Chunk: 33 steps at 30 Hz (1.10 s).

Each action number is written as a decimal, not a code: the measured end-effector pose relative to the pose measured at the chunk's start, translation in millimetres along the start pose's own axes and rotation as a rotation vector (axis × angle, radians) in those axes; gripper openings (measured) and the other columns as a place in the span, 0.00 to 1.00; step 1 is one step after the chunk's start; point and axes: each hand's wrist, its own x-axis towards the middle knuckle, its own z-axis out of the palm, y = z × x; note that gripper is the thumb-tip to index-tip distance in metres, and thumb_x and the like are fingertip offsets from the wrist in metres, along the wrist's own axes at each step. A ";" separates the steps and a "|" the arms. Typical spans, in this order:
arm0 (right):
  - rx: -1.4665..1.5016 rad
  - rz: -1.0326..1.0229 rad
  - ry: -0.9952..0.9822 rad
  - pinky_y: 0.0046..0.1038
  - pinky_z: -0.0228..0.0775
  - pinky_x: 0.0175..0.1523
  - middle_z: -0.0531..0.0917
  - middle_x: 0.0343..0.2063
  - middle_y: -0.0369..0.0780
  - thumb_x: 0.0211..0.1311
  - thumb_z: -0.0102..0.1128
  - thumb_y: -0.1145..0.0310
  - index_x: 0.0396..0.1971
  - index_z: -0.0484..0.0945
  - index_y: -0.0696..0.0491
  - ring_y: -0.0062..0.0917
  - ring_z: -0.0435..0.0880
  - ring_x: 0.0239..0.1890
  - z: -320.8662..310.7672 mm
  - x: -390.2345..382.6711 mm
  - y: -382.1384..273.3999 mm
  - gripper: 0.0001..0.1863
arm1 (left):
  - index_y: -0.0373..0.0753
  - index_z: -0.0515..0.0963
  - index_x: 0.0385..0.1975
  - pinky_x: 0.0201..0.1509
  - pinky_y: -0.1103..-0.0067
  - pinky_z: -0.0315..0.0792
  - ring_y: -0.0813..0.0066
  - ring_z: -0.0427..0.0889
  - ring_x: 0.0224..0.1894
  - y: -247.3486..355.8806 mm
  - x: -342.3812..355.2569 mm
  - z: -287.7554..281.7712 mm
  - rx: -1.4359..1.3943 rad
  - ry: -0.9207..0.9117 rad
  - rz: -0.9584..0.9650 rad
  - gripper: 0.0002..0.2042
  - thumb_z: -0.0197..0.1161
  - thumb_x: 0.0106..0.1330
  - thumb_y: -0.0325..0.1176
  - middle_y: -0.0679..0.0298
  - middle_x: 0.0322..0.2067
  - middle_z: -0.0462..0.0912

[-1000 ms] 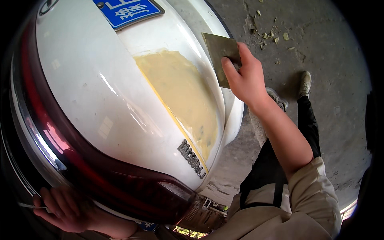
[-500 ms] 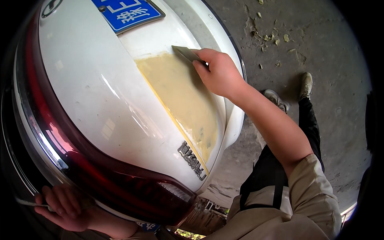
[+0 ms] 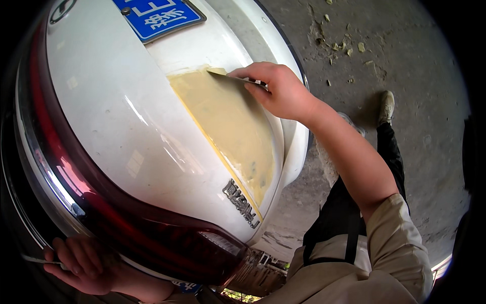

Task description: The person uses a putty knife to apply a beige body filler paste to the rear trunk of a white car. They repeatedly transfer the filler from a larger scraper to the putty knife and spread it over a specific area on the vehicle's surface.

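My right hand [image 3: 286,91] grips a thin, flat putty scraper [image 3: 233,78] between thumb and fingers. The scraper lies tilted at the top of a patch of yellowish-beige filler [image 3: 228,121], its edge down on it. A little filler sits at the blade's tip. This patch covers part of the white car's rear panel [image 3: 126,131], below the blue number plate [image 3: 164,17]. At the lower left, by the dark red tail light [image 3: 147,218], my left hand [image 3: 78,266] is closed around something with a thin pale edge; most of it is hidden.
Yellow masking tape [image 3: 210,142] runs along the filler's left side, beside a chrome badge [image 3: 240,202]. The white bumper [image 3: 296,147] curves out to the right. Dried scraps [image 3: 349,48] lie on the grey concrete floor [image 3: 430,162]. My shoe [image 3: 387,106] stands on it.
The scraper has come down from the white paint above the filler onto the patch's top edge, and its blade has tilted. My right hand has shifted slightly. The left hand stays in place.
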 end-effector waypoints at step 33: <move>0.124 -0.064 0.086 0.31 0.68 0.54 0.85 0.40 0.36 0.37 0.52 0.89 0.38 0.81 0.50 0.34 0.78 0.44 10.4 -77.0 -0.8 0.25 | 0.32 0.73 0.44 0.14 0.91 0.54 0.90 0.57 0.14 3.8 -2.9 1.2 -0.027 -0.046 -0.021 0.17 0.44 0.77 0.40 0.72 0.21 0.63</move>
